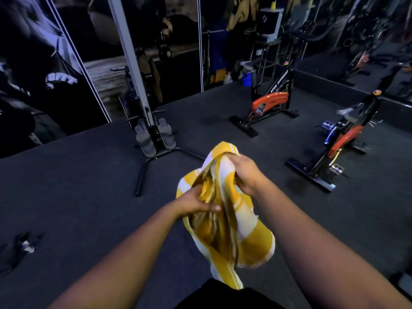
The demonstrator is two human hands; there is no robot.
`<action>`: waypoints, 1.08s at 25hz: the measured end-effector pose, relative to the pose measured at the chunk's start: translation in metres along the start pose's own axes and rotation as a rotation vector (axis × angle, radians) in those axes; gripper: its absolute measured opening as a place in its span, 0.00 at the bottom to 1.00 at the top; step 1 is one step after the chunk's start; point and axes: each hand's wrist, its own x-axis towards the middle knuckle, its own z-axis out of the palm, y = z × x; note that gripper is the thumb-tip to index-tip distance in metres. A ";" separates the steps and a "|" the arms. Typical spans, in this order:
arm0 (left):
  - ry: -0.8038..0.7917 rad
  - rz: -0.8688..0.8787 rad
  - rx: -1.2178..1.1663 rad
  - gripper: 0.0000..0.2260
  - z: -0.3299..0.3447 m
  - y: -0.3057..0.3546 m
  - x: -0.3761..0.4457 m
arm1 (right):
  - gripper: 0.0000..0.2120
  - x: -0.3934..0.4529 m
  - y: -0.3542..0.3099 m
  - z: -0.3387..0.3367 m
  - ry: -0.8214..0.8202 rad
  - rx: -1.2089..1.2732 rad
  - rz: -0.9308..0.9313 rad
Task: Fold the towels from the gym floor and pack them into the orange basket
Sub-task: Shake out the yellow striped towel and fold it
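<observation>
Dim gym, dark mat floor point(78, 197). Far left, low on the floor: a small dark object point(24, 246) with a pale patch, too murky to identify. Behind it, a dark wall mural point(44, 63), subject unclear. Left of centre: a rower point(153, 134) stood on end, grey rail running up out of frame, two grey footplates near its base, black legs splayed on the floor. Right of centre: an orange-and-black bike point(269, 103) lettered "VIVA FITNESS", well back from the hands. Far right: a second bike point(343, 141), nearer, orange flywheel cover, blue-lit pedals; its top is partly blurred. A mirror wall behind the bikes shows cluttered reflections, hard to read. Nothing stands between the camera and the hands.

Both bare forearms reach forward from the bottom edge, converging at centre. Left hand point(196, 201) lower and nearer, fingers curled into the bunched cloth, thumb lying across the front. Right hand point(243, 175) higher and further out, back of hand up, fingers closed round the upper gathered edge.

Towel point(245, 237): yellow with white checks, held in the air between both hands above the floor, crumpled, unfolded, its tail hanging toward the person's dark clothing point(223, 295) at the bottom edge. Fingertips of both hands are buried in the folds. Lower towel edge is motion-blurred.
</observation>
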 end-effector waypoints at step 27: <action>0.500 -0.358 -0.348 0.18 -0.078 -0.033 0.030 | 0.12 0.015 0.053 -0.077 0.474 0.029 0.048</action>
